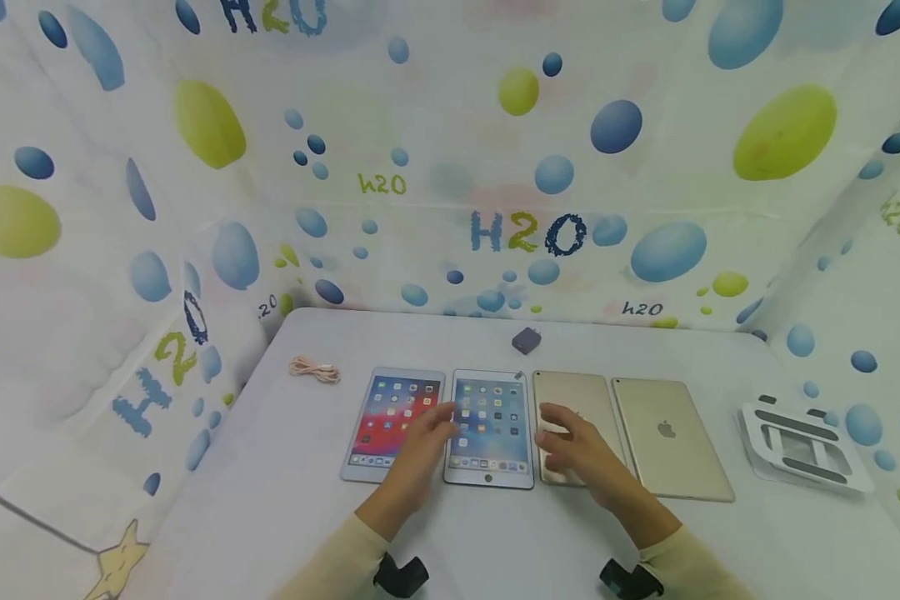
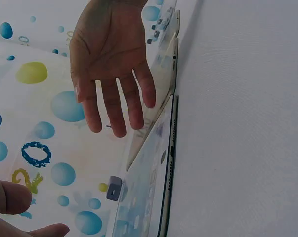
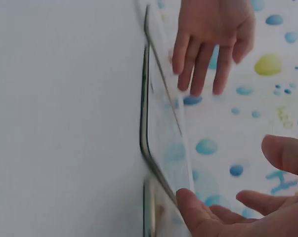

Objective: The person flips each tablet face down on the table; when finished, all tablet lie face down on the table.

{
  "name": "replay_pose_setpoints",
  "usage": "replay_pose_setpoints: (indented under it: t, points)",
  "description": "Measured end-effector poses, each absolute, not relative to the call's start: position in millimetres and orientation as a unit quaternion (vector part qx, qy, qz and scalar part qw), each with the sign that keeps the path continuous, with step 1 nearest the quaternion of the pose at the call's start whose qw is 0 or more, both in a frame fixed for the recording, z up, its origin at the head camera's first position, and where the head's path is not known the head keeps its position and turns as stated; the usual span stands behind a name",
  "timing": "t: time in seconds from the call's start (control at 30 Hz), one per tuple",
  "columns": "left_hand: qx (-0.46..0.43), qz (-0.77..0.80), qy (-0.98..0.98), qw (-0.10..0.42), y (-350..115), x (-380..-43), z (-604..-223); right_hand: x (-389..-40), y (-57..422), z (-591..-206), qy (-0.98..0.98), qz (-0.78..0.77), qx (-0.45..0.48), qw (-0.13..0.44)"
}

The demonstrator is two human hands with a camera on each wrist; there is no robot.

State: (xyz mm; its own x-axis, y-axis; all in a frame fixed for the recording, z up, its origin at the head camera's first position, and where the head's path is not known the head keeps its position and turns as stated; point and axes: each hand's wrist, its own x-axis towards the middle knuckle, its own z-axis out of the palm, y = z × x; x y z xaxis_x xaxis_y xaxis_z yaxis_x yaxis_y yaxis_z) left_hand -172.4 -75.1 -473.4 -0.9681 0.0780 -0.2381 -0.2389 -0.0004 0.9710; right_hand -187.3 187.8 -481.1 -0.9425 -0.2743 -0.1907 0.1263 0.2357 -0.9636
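Two tablets lie face up with lit home screens: one with a red and blue wallpaper (image 1: 397, 408), the other with a pale blue wallpaper (image 1: 491, 429). Beside them, to the right, a gold-backed tablet (image 1: 570, 387) and another gold-backed tablet (image 1: 667, 442) lie face down. My left hand (image 1: 417, 450) is over the gap between the lit tablets, fingers loosely bent and holding nothing. Over the nearer gold tablet is my right hand (image 1: 581, 454), relaxed and empty, its palm turned toward the left one. In the left wrist view the right hand (image 2: 111, 54) shows extended fingers.
A coiled pinkish cable (image 1: 315, 370) lies at the back left of the white table (image 1: 270, 517). Behind the tablets sits a dark charger block (image 1: 527, 340). To the right is a white folding stand (image 1: 806, 446) with grey pads. A printed curtain (image 1: 435, 208) surrounds the table.
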Motion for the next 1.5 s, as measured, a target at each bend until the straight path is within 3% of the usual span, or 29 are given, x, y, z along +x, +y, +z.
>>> replay_pose_setpoints:
  t: [0.27, 0.53, 0.97, 1.2, 1.5]
  points:
    - [-0.063, 0.698, 0.701, 0.13, -74.1, -171.3, -476.7, -188.8, 163.6, -477.3, 0.726, -0.667, 0.013, 0.167]
    - [-0.054, 0.704, 0.697, 0.125, -73.7, -169.8, -481.1, -194.7, 164.1, -473.0, 0.718, -0.671, 0.007, 0.185]
    - [-0.014, 0.701, 0.701, 0.128, -72.7, -166.2, -485.6, -200.8, 167.8, -468.8, 0.652, -0.738, 0.046, 0.166]
    - [-0.006, 0.713, 0.689, 0.131, -73.6, -167.4, -482.5, -204.8, 142.0, -466.2, 0.574, -0.802, 0.006, 0.163]
    - [-0.017, 0.721, 0.682, 0.122, -73.5, -173.0, -475.7, -202.0, 103.9, -475.5, 0.626, -0.747, -0.065, 0.213]
